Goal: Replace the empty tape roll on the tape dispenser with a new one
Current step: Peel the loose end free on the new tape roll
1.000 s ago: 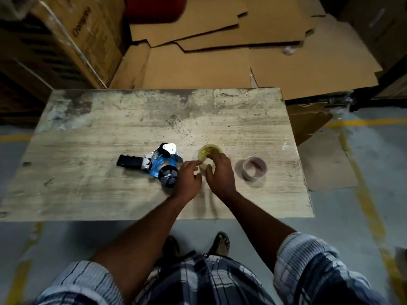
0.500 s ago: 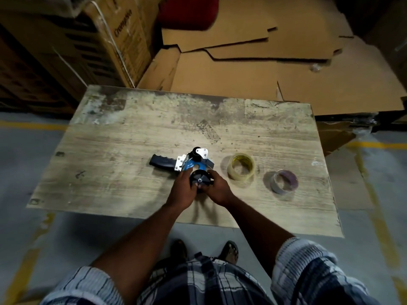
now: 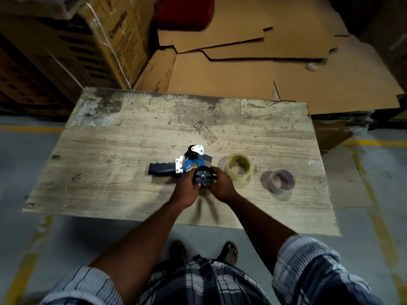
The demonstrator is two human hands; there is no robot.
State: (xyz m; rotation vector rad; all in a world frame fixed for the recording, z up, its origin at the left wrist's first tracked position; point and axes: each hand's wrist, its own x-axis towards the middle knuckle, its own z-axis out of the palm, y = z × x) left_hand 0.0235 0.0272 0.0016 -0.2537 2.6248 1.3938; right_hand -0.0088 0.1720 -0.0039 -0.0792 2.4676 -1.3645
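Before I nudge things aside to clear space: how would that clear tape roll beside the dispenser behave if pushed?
The clear tape roll lies flat on its side face on the wooden table, so it would probably slide, not roll. It looks like a thin ring with a wide open core, so likely light. If tipped on edge, it could roll away.

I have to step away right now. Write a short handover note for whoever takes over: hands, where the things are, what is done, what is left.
Left hand and right hand: both cupped around the dispenser's black hub; how firm the grip is cannot be told.
Tape dispenser lies on the table, handle pointing left.
Hub is bare: no roll mounted.
Clear tape roll lies flat just right of the hands; a thinner, nearly empty roll lies further right.
Left: mount the clear roll on the hub and thread the tape.
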